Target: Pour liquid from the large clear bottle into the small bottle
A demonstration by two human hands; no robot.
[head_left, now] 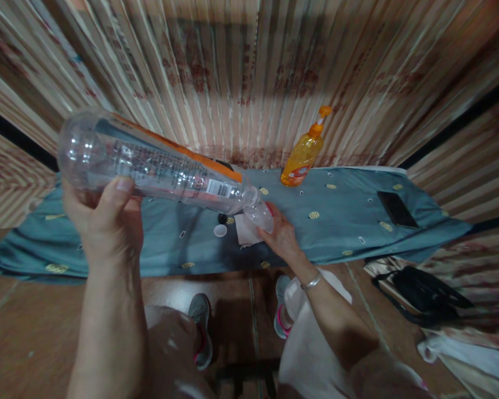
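My left hand [103, 216] is closed around the wide base end of a large clear plastic bottle [158, 166] with an orange-edged label and a barcode. The bottle is tilted almost onto its side, its neck pointing right and slightly down. Its mouth meets or nearly meets a small clear container [263, 216], whose exact kind I cannot make out. My right hand [283, 235] has its fingers closed around that container, just above the cloth. Below the bottle's neck lie a white round cap [220, 230], a small black cap [222, 219] and a pale folded tissue [246, 231].
A pump bottle of yellow-orange liquid [301, 158] stands at the back of the teal cloth-covered table [332, 233]. Toward the right end lies a dark phone [397, 209]. A black bag [424, 291] is on the floor at right. Pleated curtains [216, 72] enclose the table.
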